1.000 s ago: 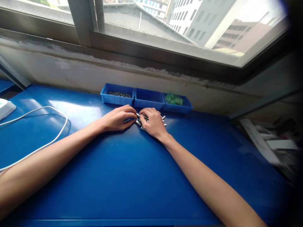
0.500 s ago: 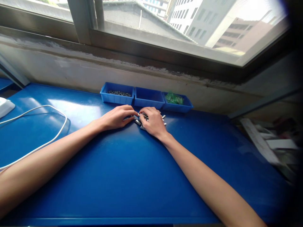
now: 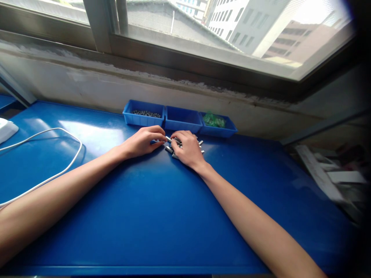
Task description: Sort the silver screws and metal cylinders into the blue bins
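Note:
A pile of small dark and silvery metal pieces lies on the blue tabletop, partly covered by my right hand. That hand's fingers curl down around some of them; its palm side is hidden. One short bar-like piece sticks out toward the left, by the right thumb and forefinger. My left hand is just left of the pile, its thumb and fingers apart and the fingertips close to that piece. Whether they touch it is too small to tell.
Behind the hands stand three blue bins: a left bin with many small metal parts, a middle bin, and a right bin holding a green plastic bag. A white cable loops at left. A window rises behind the table.
My left thumb and fingers have parted slightly and drawn back a little, leaving the bar-like piece more visible. My right hand stays almost still over the pile.

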`<state>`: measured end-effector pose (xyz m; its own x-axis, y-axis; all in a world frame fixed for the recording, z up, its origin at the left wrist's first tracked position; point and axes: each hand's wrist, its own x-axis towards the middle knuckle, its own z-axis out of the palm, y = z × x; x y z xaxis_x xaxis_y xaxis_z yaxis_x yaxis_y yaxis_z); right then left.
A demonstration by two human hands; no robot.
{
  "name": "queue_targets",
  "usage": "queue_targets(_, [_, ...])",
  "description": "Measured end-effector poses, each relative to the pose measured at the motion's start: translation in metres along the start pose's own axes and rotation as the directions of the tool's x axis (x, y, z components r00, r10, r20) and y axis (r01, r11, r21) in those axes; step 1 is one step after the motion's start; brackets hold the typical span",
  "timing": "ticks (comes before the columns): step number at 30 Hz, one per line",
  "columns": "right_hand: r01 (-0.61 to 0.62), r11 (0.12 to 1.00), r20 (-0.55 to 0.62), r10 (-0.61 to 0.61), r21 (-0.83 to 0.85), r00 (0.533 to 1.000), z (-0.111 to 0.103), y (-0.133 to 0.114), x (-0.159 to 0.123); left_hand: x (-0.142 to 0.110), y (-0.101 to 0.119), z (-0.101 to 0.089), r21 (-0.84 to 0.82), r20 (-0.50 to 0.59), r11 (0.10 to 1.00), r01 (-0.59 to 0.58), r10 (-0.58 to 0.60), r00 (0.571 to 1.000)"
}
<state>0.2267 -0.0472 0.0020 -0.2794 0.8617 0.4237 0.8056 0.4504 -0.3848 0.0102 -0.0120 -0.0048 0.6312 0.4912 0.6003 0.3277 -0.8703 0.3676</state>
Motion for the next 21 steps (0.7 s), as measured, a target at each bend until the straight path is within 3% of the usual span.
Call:
queue_targets(4, [0.002, 1.000, -0.005, -0.002, 0.000, 1.000, 0.001, 0.001, 0.000, 0.005, 0.002, -0.003, 0.017, -0.156, 0.999, 0.036, -0.033, 0.987])
queue_targets(6, [0.002, 1.000, -0.005, -0.002, 0.002, 1.000, 0.001, 0.002, 0.000, 0.008, 0.002, -0.008, 0.055, -0.273, 0.992, 0.112, -0.094, 0.958])
queue_targets(10, [0.008, 1.000, -0.012, -0.008, 0.009, 1.000, 0.002, 0.002, 0.000, 0.013, 0.000, -0.018, 0.073, -0.511, 0.947, 0.313, -0.233, 0.827])
queue_targets(13, [0.008, 1.000, -0.012, -0.007, 0.010, 1.000, 0.001, 0.002, 0.000, 0.013, -0.006, -0.019, -0.033, -0.568, 0.925, 0.378, -0.328, 0.755])
queue_targets(16, [0.002, 1.000, -0.005, -0.002, 0.012, 1.000, 0.001, 0.002, 0.000, 0.012, -0.011, -0.016, -0.100, -0.555, 0.917, 0.386, -0.374, 0.743])
queue_targets(21, [-0.009, 1.000, 0.003, 0.009, 0.015, 1.000, 0.000, 0.000, 0.000, 0.011, -0.009, -0.016, -0.015, -0.529, 0.927, 0.375, -0.326, 0.783])
